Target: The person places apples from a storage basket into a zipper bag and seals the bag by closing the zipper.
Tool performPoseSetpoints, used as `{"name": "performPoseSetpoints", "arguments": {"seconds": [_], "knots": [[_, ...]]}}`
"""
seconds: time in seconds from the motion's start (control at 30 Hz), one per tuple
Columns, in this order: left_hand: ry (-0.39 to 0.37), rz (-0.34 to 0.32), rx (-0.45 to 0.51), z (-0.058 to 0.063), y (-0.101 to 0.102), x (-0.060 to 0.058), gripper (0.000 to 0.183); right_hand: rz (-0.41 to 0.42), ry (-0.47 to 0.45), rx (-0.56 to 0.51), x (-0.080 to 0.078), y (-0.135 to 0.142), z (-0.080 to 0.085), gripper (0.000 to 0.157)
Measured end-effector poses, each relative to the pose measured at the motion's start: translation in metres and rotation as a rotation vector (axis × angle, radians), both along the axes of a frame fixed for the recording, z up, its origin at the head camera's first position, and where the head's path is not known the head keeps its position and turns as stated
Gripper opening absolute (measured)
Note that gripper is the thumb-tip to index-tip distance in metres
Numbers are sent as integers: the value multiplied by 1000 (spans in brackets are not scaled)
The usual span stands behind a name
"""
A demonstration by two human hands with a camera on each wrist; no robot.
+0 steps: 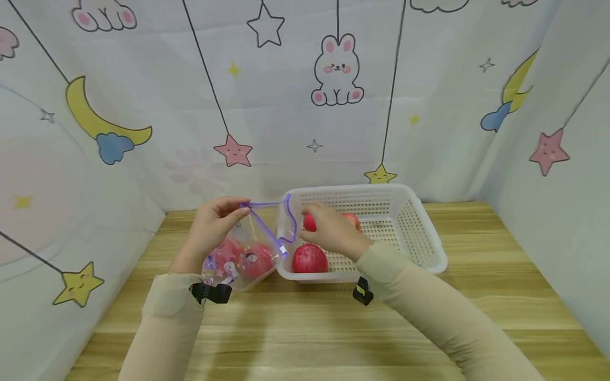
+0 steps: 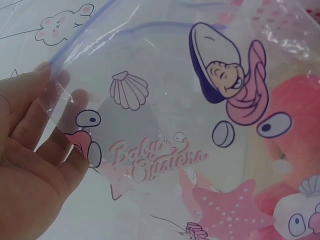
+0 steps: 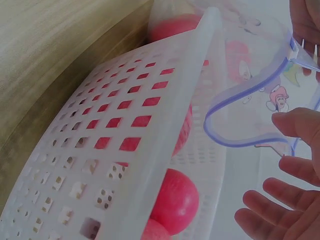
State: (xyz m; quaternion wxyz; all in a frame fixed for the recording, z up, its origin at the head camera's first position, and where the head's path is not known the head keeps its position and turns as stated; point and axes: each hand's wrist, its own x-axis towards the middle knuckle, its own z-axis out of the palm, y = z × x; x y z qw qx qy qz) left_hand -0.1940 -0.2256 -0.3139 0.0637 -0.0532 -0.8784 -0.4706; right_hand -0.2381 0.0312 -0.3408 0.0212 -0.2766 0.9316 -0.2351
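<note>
My left hand (image 1: pixel 214 225) pinches the purple zip edge of a clear printed zip bag (image 2: pixel 165 125), thumb against fingers. The bag's mouth gapes, with the purple strip (image 1: pixel 292 222) lying over the basket's left rim. Inside the bag sits a red apple (image 1: pixel 257 260), partly covered by cartoon prints. My right hand (image 3: pixel 290 200) hovers over the left part of the white basket (image 1: pixel 419 211), fingers loosely bent and apart, holding nothing, close beside the bag's mouth. Below that hand a red apple (image 1: pixel 310 259) rests in the basket; another red apple (image 1: pixel 310 222) is partly hidden behind the fingers.
A red and yellow apple (image 1: pixel 351 219) lies farther back in the basket, half covered by my right hand. The basket stands on a wood-grain table (image 1: pixel 295 328), near a white curtain (image 1: pixel 286 121) printed with stars and rabbits.
</note>
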Motion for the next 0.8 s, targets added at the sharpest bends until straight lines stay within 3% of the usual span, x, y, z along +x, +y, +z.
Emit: {"name": "performPoseSetpoints", "arguments": {"seconds": [0.6,0.8], "knots": [[69,37,37,3,1,-6,36,-43,-25,36,-4,12,-3,46],[130,47,71,6,2,-9,34,-46,-27,46,-5,14,-4,44]]}}
